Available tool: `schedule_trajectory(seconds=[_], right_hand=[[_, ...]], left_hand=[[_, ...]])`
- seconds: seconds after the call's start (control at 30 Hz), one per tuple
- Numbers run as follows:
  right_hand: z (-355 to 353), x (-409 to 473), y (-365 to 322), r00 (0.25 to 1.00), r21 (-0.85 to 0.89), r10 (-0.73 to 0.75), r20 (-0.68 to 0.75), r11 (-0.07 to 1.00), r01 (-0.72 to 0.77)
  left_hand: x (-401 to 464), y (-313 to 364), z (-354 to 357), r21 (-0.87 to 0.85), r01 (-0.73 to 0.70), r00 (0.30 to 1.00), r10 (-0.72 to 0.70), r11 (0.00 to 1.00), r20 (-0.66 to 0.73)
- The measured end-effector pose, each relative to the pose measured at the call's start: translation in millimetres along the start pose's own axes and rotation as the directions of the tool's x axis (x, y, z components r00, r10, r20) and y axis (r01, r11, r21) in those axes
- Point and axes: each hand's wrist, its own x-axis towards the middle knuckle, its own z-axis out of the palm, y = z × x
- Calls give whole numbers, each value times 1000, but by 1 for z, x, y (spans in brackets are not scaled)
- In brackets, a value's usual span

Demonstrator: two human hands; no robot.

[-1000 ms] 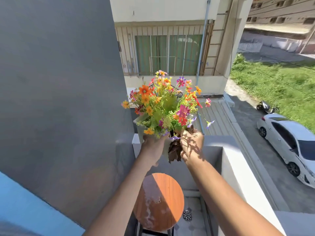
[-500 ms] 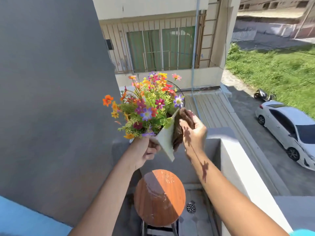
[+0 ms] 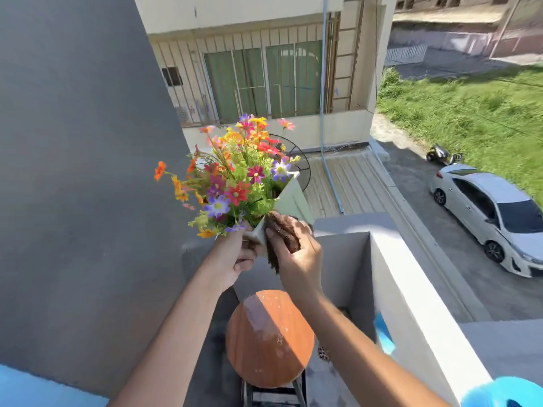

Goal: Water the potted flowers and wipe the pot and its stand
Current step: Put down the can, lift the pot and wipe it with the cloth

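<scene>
My left hand (image 3: 232,254) holds the white pot (image 3: 289,198) up in the air, fingers curled round its bottom end. The pot is tipped over to the left, so the flowers (image 3: 235,177) lean out that way, just above my left hand. My right hand (image 3: 296,257) pinches a brown cloth (image 3: 283,230) and presses it flat on the side of the pot. My two hands are just beside each other. Far below them sits the round wooden stand (image 3: 269,339), wet with drops.
</scene>
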Motion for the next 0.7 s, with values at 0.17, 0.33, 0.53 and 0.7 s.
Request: schedule_trajectory(seconds=[0.17, 0.33, 0.53, 0.7], right_hand=[[-15, 66, 38, 986, -29, 82, -144, 996, -87], [-20, 58, 52, 983, -113, 103, -151, 986, -121], [-4, -1, 41, 973, 92, 209, 94, 972, -218], [0, 8, 6, 997, 137, 48, 53, 989, -55]], left_hand=[[-9, -3, -1, 70, -20, 998, 16, 997, 62], [-15, -4, 1, -6, -63, 998, 63, 998, 16], [-6, 8, -7, -81, -84, 996, 82, 993, -35], [-5, 0, -6, 35, -84, 996, 85, 996, -5]])
